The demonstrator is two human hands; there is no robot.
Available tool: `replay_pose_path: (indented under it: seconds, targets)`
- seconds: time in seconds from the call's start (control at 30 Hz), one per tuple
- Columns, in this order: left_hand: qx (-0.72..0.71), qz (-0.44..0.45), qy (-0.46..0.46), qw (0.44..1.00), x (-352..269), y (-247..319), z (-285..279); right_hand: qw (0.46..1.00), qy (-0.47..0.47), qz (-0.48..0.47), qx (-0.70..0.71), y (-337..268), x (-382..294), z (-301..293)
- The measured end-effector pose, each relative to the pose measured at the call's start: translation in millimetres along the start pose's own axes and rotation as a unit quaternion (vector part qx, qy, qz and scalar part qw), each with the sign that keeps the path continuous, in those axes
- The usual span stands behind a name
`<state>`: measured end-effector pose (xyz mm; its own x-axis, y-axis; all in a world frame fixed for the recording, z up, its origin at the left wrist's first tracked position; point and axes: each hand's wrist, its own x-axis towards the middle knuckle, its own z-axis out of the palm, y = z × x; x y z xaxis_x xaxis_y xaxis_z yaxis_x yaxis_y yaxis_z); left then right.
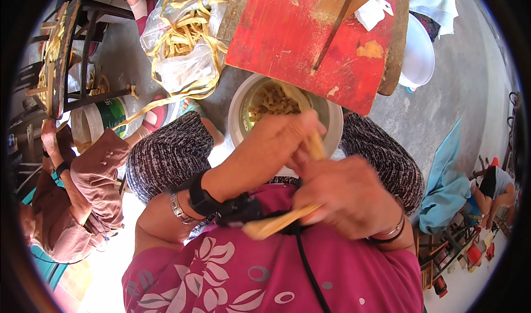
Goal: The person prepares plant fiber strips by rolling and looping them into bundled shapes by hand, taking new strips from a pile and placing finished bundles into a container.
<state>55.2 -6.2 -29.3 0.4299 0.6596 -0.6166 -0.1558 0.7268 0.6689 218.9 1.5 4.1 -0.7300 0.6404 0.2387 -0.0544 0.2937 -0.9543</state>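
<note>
A long pale yellow strip point(317, 146), perhaps of plant material, runs between my two hands over a white bucket point(235, 118). My left hand point(286, 132) grips it above the bucket, and its far end hangs down inside. Closer to my body, my right hand point(344, 188) is closed around the same strip, slightly blurred. A tail end of strip point(278, 225) sticks out of that fist, in front of my pink shirt. Many short brownish-yellow pieces point(274, 102) lie at the bottom of the bucket, which stands between my knees.
A worn red board point(282, 31) with a narrow upright blade point(338, 31) and wooden block point(332, 2) overhangs the bucket. Left of it sits a plastic bag point(182, 70) with tangled yellow strips point(186, 35). A white basin point(417, 60) stands right. Another person point(74, 213) works close on the left.
</note>
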Motion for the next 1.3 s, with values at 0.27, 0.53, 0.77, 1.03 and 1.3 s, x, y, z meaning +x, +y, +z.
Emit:
replay_pose_path:
  seconds: [0.27,0.53,0.77,1.03,1.3]
  targets:
    - [-0.145,0.022,0.021,0.989,-14,18,-19,0.985,0.021,0.05,0.162,10,2,17]
    - [0.027,0.066,-0.161,0.984,-54,40,-10,0.987,0.158,-0.038,0.001,3,15,15]
    - [0.401,0.45,0.072,0.795,-53,41,-15,0.957,0.229,0.178,0.008,-5,10,24]
    - [0.442,0.524,0.059,0.726,-49,29,-19,0.976,0.048,0.206,0.048,-5,26,1]
    - [0.042,0.305,-0.136,0.942,-51,41,-21,0.983,0.008,0.127,-0.131,-9,22,-3]
